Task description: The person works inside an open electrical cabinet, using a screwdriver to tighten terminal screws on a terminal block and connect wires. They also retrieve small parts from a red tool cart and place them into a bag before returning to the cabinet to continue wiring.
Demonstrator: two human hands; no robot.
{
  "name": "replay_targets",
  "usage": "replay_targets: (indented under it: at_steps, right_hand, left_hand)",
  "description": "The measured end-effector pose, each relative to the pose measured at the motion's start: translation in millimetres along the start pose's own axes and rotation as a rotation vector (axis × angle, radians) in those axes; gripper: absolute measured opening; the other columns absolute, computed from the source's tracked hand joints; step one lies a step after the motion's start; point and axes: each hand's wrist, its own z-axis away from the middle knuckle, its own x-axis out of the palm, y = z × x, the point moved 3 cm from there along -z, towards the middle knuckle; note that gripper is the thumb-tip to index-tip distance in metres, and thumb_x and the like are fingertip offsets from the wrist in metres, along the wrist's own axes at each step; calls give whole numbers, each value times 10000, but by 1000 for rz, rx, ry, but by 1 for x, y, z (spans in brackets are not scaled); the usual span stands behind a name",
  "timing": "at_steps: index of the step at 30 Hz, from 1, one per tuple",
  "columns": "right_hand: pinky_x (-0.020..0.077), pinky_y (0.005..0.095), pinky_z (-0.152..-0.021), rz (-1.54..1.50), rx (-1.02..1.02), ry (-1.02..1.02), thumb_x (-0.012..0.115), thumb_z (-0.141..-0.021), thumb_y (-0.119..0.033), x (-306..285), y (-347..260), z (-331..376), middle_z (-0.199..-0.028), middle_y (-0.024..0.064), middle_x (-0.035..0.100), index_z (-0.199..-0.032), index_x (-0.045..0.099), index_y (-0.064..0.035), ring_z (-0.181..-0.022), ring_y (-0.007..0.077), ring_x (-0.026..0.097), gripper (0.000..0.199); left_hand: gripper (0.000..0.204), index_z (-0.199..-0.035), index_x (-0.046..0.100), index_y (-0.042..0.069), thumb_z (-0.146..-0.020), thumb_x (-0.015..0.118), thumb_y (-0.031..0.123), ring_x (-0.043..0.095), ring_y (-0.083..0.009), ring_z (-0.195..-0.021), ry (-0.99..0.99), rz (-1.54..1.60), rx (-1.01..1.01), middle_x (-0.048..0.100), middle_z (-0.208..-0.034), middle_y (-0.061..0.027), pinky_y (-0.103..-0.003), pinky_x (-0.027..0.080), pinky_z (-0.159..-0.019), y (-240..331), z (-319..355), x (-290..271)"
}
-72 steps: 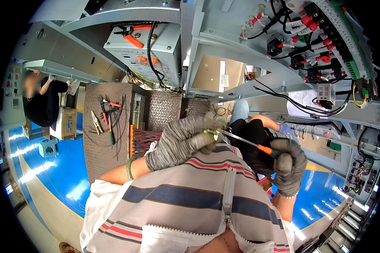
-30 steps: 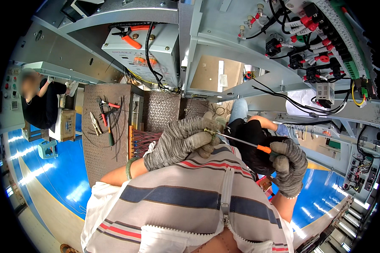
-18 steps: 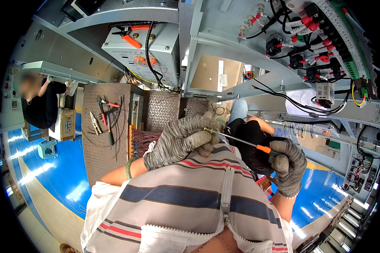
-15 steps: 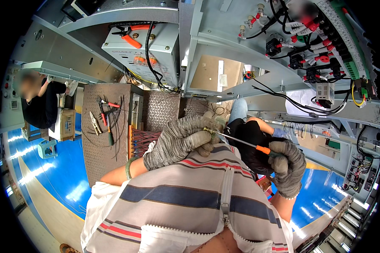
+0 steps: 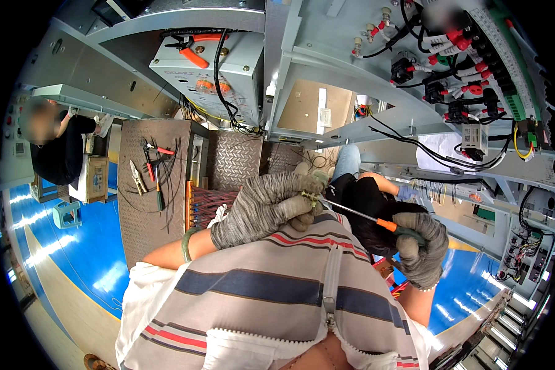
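My left hand, in a grey knit glove, pinches a small yellow-green part between thumb and fingers in front of my chest. Its exact kind is too small to make out. My right hand, gloved the same way, is wrapped round the handle of a screwdriver with an orange collar and a dark green grip. The thin metal shaft points left, and its tip meets the small part at my left fingertips. Whether the tip sits in a screw I cannot tell.
Pliers, red-handled cutters and black wires lie on a brown metal plate at left. Orange-handled cutters rest on a grey box. A wired panel rises at right. One person sits at left; another is close ahead.
The screwdriver's handle and my right hand have shifted slightly down, so the shaft slants a little more. My left hand still pinches the small part in nearly the same place.
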Motion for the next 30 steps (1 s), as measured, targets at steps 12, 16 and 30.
replay_targets:
  at_steps: [12, 16, 30]
  right_hand:
    - [473, 284, -629, -86, -38, 9, 728, -690, -136, 0, -5, -6, -751, 64, 650, -883, 680, -36, -677, 203, 620, 223]
    - [477, 285, -637, -74, -51, 46, 728, -698, -148, -1, 2, -3, -751, 62, 652, -883, 677, -29, -684, 205, 625, 226]
    - [455, 304, -629, -83, -80, 74, 653, -751, -150, 3, -10, -6, -750, 77, 605, -858, 629, -1, -665, 178, 561, 185]
  left_hand:
    - [277, -1134, 544, -35, -902, 547, 116, 606, -132, -706, -17, 130, -26, 634, -829, -95, -260, 509, -637, -1, 1, -1]
    - [298, -1154, 528, -32, -910, 541, 139, 603, -139, -713, -41, 124, 0, 628, -847, -103, -267, 510, -635, 0, 0, -3]
    - [239, -1105, 550, -35, -904, 534, 93, 595, -128, -682, -37, 22, -37, 632, -831, -100, -257, 505, -611, -1, -1, -5]
